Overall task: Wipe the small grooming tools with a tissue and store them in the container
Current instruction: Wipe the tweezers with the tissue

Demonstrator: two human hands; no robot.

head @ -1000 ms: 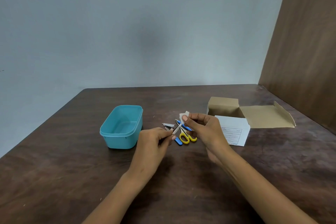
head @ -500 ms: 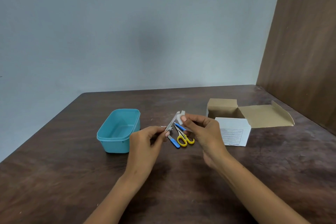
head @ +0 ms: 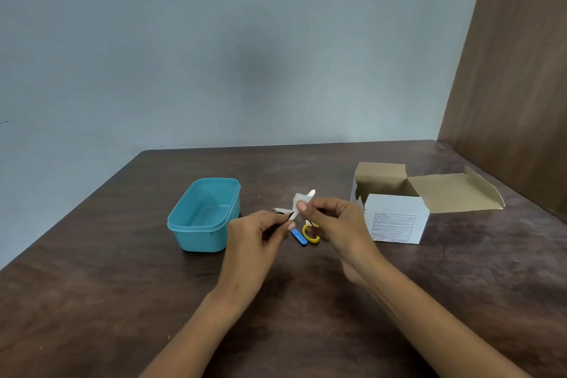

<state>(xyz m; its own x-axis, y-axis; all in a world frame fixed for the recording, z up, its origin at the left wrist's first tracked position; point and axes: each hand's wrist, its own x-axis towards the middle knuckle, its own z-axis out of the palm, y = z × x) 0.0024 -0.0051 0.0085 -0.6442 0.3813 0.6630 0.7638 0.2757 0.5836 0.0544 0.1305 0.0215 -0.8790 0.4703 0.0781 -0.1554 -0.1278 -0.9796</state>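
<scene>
My left hand (head: 256, 235) pinches the lower end of a slim metal nail file (head: 293, 215) that points up and to the right. My right hand (head: 336, 224) presses a small white tissue (head: 299, 200) around the file's upper part; the bare tip shows above it. On the table under my hands lie a metal nail clipper (head: 280, 210), a blue-handled tool (head: 298, 236) and yellow-handled scissors (head: 310, 232), partly hidden by my right hand. The teal container (head: 184, 222) stands open to the left, with nothing inside.
An open white cardboard box (head: 395, 221) with brown flaps sits to the right of my hands. A wooden panel (head: 515, 70) rises along the table's right side. A pale wall stands behind the dark wooden table (head: 122, 301).
The file's tip swung upward out of a flatter angle, and the tissue in my right hand slid along it. The view shifted slightly rightward.
</scene>
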